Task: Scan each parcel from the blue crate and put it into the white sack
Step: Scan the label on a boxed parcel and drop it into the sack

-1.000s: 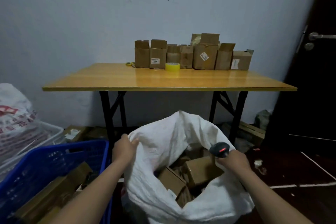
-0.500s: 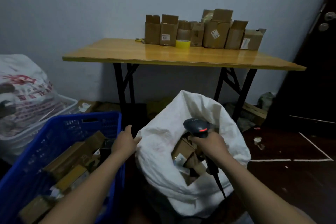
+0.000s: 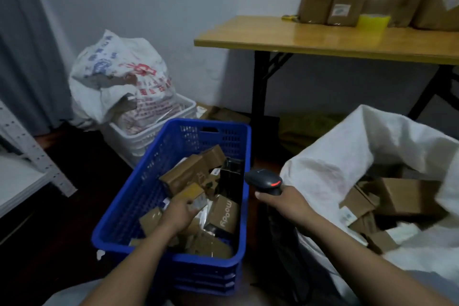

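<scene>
Inside the blue plastic crate [image 3: 139,194], your L hand [image 3: 178,214] gripped a small brown cardboard parcel [image 3: 191,192]; your R hand [image 3: 285,202] held the black handheld scanner [image 3: 264,179] betw. crate & white woven sack [image 3: 330,156].

Left forearm [image 3: 139,253] and right forearm [image 3: 347,236] both bare down to the frame edge. Pale grey-blue cloth [image 3: 64,294] at bottom left, same tone bottom right. Looks like legwear, too blurred to confirm.
</scene>
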